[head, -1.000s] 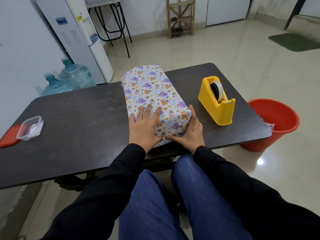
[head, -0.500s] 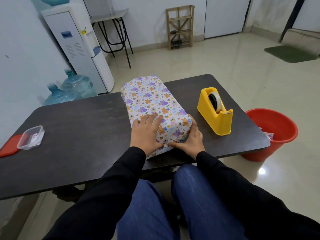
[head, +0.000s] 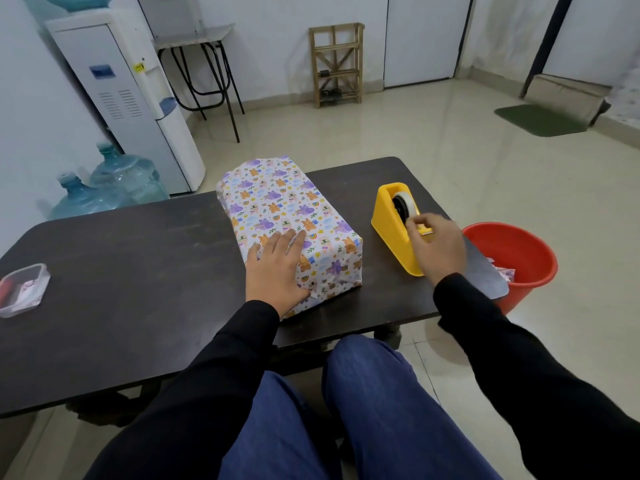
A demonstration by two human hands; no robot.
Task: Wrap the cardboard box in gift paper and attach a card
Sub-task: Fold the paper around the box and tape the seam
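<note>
The left hand [head: 277, 268] lies flat, fingers straight and slightly spread, pressing on the top of the cardboard box [head: 287, 209] at its near end, with the heel of the palm over the folded paper at the lower corner. The box is fully covered in gift paper, white with purple and orange cartoon animals, and lies lengthwise at the middle of the dark desk [head: 138, 271], its far end pointing to the upper part of the frame. The right hand [head: 438, 245] is well apart from the box, right of centre, fingers curled and thumb and forefinger pinched together at the cutter end of the yellow tape dispenser [head: 389, 230]. It appears to grip the loose end of the tape [head: 406, 201], though that spot is slightly blurred. The dispenser stands on the desk just right of the box, not touching it. Both arms wear black sleeves; blue trousers fill the bottom of the frame. A clear plastic container [head: 22, 289] sits at the desk's left edge. Beyond the desk's right corner a red bucket [head: 519, 258] stands on the tiled floor. At upper left are a white water dispenser [head: 128, 98] and two blue water bottles [head: 114, 181] — further back, at top centre, a small wooden rack [head: 336, 64] against the wall.
</note>
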